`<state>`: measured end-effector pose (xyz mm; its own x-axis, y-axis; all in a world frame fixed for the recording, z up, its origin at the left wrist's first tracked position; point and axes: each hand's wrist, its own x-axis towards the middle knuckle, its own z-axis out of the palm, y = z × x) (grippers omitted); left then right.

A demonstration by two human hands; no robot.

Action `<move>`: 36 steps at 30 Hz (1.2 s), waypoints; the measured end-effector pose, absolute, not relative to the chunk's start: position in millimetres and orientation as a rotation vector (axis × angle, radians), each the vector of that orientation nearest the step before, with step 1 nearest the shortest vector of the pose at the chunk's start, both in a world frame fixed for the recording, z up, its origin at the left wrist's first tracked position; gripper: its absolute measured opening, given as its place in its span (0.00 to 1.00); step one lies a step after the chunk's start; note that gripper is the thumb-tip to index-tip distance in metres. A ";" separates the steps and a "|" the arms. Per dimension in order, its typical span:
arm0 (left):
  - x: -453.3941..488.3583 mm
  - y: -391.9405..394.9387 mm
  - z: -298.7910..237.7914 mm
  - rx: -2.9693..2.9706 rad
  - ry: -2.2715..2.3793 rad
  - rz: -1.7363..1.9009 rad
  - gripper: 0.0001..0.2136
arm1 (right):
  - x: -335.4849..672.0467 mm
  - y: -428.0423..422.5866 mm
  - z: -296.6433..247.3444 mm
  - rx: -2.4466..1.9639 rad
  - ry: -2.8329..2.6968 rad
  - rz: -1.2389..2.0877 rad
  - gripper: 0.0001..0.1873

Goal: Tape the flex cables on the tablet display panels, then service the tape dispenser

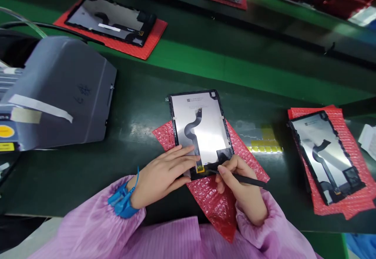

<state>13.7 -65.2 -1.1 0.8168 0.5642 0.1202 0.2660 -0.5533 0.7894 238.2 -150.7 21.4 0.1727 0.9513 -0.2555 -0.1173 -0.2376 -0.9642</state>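
A tablet screen assembly (pixel 202 130) lies back side up on red bubble wrap (pixel 217 204), its silvery panel framed in black. A dark flex cable (pixel 190 132) winds down the panel to a yellow-edged connector (pixel 200 169) at the near edge. My left hand (pixel 167 169) rests flat, fingers outstretched, over the lower left of the panel and the cable. In my right hand (pixel 239 177) is a pair of black tweezers (pixel 249 180), pinched between thumb and fingers, its tip close to the connector. Whether the tip touches it I cannot tell. A blue wrist strap (pixel 125 200) circles my left wrist.
Another screen assembly (pixel 326 155) lies on red bubble bags at the right. A further screen (pixel 110 19) sits on a red bag at the back left. A grey machine housing (pixel 64 94) stands at left. Yellow tape pieces (pixel 264 145) stick to the dark bench.
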 end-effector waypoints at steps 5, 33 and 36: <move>14.6 -65.2 -2.2 2.188 0.570 0.465 0.16 | 234.2 -153.7 21.5 -1.425 -0.880 1.293 0.16; 14.5 -63.7 -1.8 2.345 0.525 0.385 0.16 | 236.2 -157.6 19.4 -1.531 -0.955 1.270 0.14; 14.6 -64.3 -1.5 2.479 0.486 0.400 0.16 | 235.7 -157.8 18.9 -1.573 -0.985 1.256 0.14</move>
<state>14.6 -64.3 -1.5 0.8888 0.4243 0.1730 0.2519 -0.7679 0.5890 235.7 -157.8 18.9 0.1774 0.9395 -0.2931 0.0606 -0.3077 -0.9496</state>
